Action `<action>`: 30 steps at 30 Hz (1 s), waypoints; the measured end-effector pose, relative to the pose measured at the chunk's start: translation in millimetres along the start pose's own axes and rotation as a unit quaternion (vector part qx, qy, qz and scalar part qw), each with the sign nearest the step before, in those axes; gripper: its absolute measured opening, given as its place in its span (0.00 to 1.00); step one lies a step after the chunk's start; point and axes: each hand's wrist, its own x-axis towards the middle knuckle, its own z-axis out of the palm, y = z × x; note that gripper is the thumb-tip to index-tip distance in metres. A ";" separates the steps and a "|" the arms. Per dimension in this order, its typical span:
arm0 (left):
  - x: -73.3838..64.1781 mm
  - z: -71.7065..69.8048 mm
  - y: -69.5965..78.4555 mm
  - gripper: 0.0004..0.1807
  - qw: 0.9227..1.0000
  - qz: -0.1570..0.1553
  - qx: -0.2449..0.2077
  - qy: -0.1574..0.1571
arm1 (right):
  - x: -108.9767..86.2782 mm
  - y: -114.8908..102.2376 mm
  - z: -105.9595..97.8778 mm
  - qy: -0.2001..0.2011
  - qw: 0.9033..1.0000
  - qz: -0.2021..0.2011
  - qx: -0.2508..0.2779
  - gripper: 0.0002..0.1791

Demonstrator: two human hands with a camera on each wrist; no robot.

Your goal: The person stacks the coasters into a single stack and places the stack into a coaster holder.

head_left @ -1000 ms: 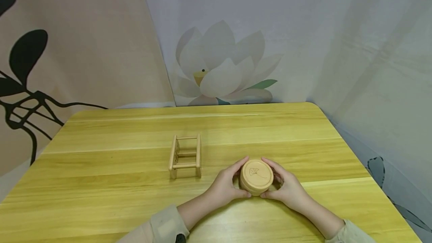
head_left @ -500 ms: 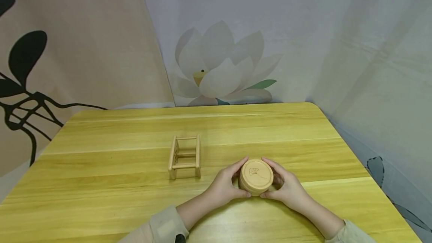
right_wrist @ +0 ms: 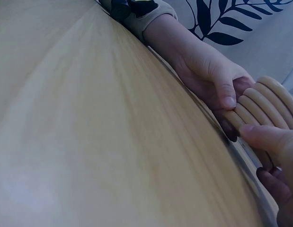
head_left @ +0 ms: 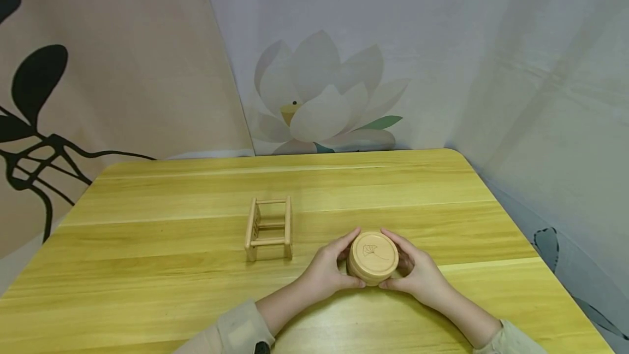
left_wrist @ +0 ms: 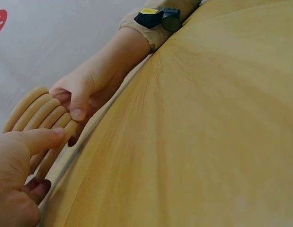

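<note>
A stack of round wooden coasters (head_left: 373, 255) sits right of the table's middle, with a leaf engraved on its top piece. My left hand (head_left: 330, 269) grips the stack from the left, thumb at the near side and fingers at the far side. From the right, my right hand (head_left: 417, 272) holds it the same way. Several layered discs (left_wrist: 39, 113) show edge-on in the left wrist view, pinched between both hands. Left of the hands stands a small wooden rack (head_left: 270, 241), its posts joined by rails, touched by neither hand.
The wood-grain table (head_left: 162, 266) spreads around both hands. Behind it hangs a pale cloth (head_left: 324, 70) with a printed lotus and dark leaves. The table's right edge runs beyond my right forearm.
</note>
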 end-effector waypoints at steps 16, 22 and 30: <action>0.4 -1.6 1.4 0.55 0.997 -0.012 -0.072 -0.004 | -2.6 -5.3 -1.6 0.010 1.000 0.015 -0.025 0.55; -0.5 -1.8 0.6 0.53 0.996 -0.023 -0.085 -0.007 | -4.0 -8.5 -2.4 0.008 0.999 0.020 -0.025 0.55; -0.3 -1.1 2.4 0.52 0.994 -0.014 -0.105 -0.007 | -5.8 -12.3 -2.6 0.010 0.999 0.012 -0.028 0.55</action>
